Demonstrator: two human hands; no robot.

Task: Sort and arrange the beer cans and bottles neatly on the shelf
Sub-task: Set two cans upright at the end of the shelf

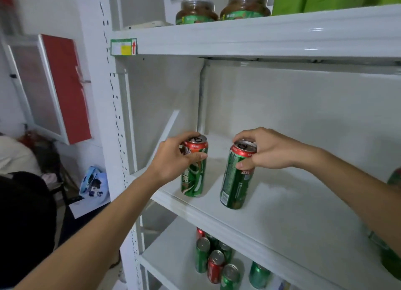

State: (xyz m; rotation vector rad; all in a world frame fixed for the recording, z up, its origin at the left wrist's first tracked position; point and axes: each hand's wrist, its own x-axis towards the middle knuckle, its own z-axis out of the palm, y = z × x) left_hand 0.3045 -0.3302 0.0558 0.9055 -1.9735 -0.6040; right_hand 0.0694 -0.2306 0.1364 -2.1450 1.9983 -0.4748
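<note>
Partly hidden behind the right forearm at the frame's right edge: green containers (393,261), kind and count not determinable. On the middle shelf (282,205), two upright green cans, well apart: left hand (173,157) gripping the left can (193,172), right hand (263,148) pinching the right can (237,176) near its rim. On the lower shelf (171,255), roughly seven clustered cans (214,261), some overlapped; above, two jars (221,10), bases hidden.
</note>
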